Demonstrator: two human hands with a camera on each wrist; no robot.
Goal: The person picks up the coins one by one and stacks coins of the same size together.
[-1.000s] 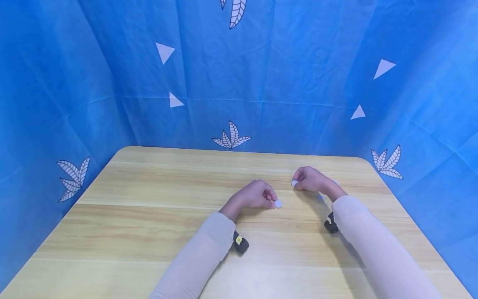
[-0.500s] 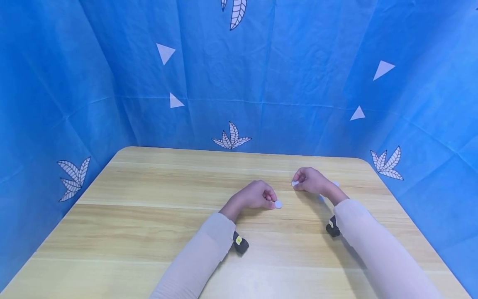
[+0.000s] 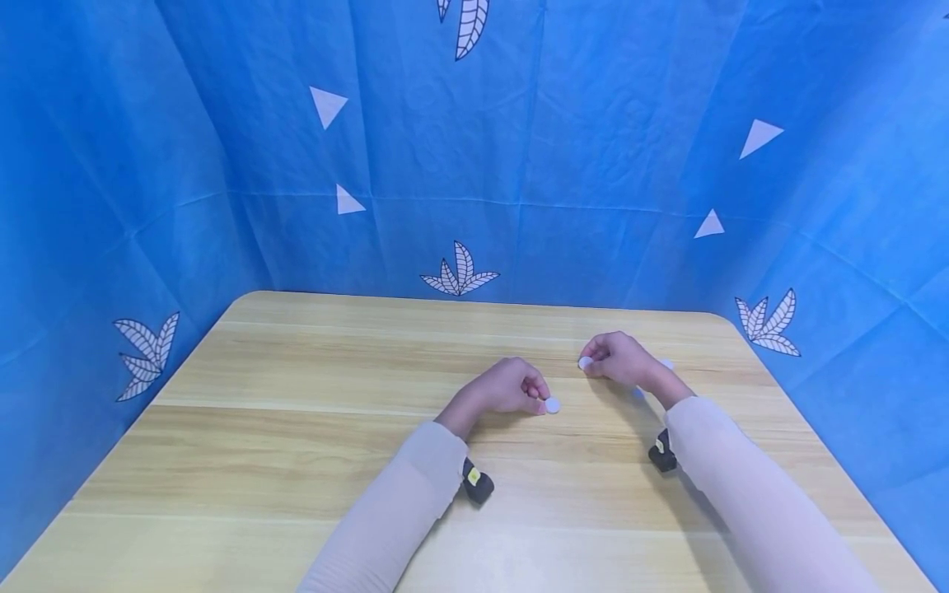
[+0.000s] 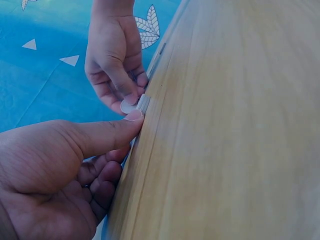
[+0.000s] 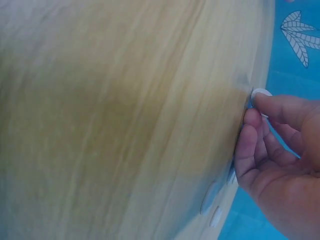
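Right of the table's middle, my left hand (image 3: 506, 387) pinches the edge of a small round white disc (image 3: 552, 405) at the thumb tip. In the left wrist view the disc (image 4: 143, 103) appears edge-on and fairly thick, just past the thumb; the index fingertip behind it is hidden. Farther back and to the right, my right hand (image 3: 619, 359) grips a second white disc (image 3: 586, 362) between thumb and fingers, its face showing. This disc (image 5: 261, 93) is partly covered by the thumb in the right wrist view. A short gap separates the two discs.
Behind the right wrist lie a pale piece (image 3: 667, 363) and a light blue piece (image 3: 639, 393), partly hidden by the arm. The right wrist view shows a bluish disc (image 5: 209, 197) and a whitish one (image 5: 216, 216) on the wooden table (image 3: 296, 461). Blue patterned cloth (image 3: 460, 148) surrounds the table.
My right wrist and forearm have shifted slightly to the right and toward me, while the fingers stay at the disc. My left hand and its disc have not visibly moved.
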